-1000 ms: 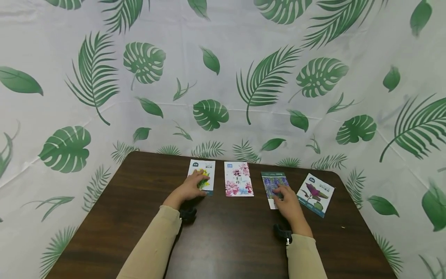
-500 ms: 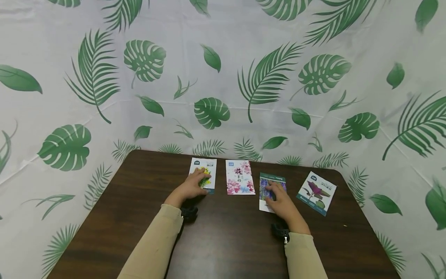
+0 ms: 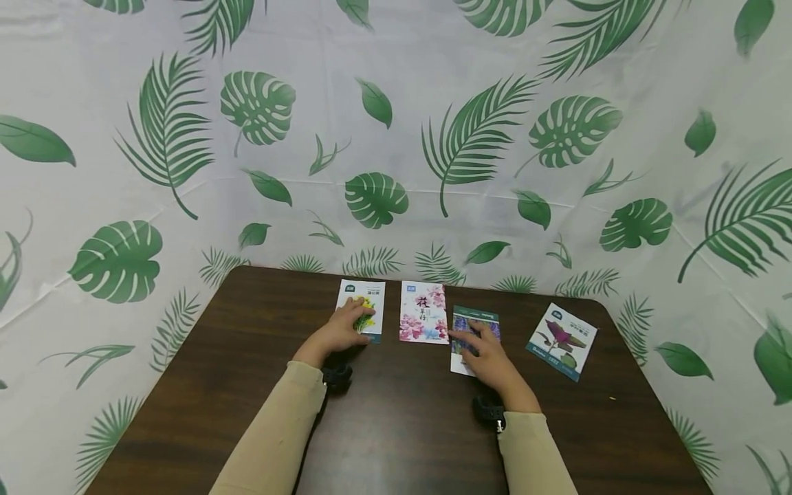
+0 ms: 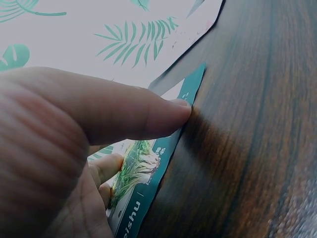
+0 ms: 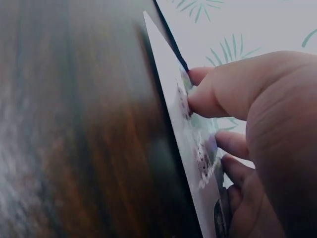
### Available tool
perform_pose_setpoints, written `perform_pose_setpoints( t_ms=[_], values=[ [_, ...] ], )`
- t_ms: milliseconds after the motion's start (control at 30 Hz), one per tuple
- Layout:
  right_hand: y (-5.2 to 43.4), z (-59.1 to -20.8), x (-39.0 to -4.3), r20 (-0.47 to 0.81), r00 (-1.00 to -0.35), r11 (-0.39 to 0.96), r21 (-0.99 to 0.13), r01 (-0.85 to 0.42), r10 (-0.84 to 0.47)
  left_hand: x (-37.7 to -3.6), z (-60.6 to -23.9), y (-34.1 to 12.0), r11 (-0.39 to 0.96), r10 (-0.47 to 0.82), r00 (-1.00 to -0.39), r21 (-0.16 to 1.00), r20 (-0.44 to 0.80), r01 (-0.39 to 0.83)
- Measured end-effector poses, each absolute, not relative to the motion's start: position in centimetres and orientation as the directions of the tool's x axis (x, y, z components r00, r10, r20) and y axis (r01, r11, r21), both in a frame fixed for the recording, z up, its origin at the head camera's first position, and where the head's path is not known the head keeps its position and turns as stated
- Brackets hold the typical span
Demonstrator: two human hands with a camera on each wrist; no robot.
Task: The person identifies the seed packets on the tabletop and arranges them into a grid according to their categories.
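My left hand (image 3: pixel 336 334) rests on a white seed packet with yellow flowers (image 3: pixel 375 313); in the left wrist view its thumb lies at the packet's green edge (image 4: pixel 168 153). With fingers spread, my right hand (image 3: pixel 493 359) presses on a seed packet with purple flower spikes (image 3: pixel 487 319). Its index fingertip reaches the right edge of a white packet with pink blossoms (image 3: pixel 423 313), which lies between the hands. In the right wrist view, the thumb and fingers touch the face of the purple-flower packet (image 5: pixel 171 94), partly hiding it.
A white packet with a dark purple bloom (image 3: pixel 562 341) lies slanted at the right. The dark wooden table (image 3: pixel 396 426) meets a white leaf-print cloth (image 3: pixel 396 137) behind. A small yellowish speck (image 3: pixel 612 398) is near the right edge.
My right hand has slid the purple-flower packet left, close to the pink-blossom packet. The left hand has stayed on the yellow-flower packet.
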State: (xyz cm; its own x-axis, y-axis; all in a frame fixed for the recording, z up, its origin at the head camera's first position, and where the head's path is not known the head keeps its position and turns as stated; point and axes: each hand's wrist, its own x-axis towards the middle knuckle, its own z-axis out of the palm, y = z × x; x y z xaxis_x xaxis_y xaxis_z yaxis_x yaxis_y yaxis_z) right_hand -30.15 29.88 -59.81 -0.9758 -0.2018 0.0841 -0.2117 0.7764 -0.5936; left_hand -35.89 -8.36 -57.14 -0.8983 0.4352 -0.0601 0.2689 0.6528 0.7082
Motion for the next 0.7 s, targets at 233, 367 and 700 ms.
perform_pose_setpoints(
  t_ms=[233, 367, 700],
  values=[
    [29.95, -59.93, -30.36, 0.06, -0.977, 0.763, -0.615, -0.198, -0.205, -35.95, -57.16, -8.53, 0.652, 0.436, -0.898, 0.71, -0.066, 0.265],
    [30.07, -59.87, -30.28, 0.06, -0.975, 0.754, -0.624, -0.204, -0.214, -35.95, -57.35, -8.74, 0.653, 0.437, -0.897, 0.71, -0.067, 0.265],
    [30.06, -59.42, -29.87, 0.124, -0.971, 0.738, -0.633, -0.235, -0.203, -36.17, -57.6, -8.68, 0.656, 0.449, -0.892, 0.7, -0.061, 0.282]
  ],
)
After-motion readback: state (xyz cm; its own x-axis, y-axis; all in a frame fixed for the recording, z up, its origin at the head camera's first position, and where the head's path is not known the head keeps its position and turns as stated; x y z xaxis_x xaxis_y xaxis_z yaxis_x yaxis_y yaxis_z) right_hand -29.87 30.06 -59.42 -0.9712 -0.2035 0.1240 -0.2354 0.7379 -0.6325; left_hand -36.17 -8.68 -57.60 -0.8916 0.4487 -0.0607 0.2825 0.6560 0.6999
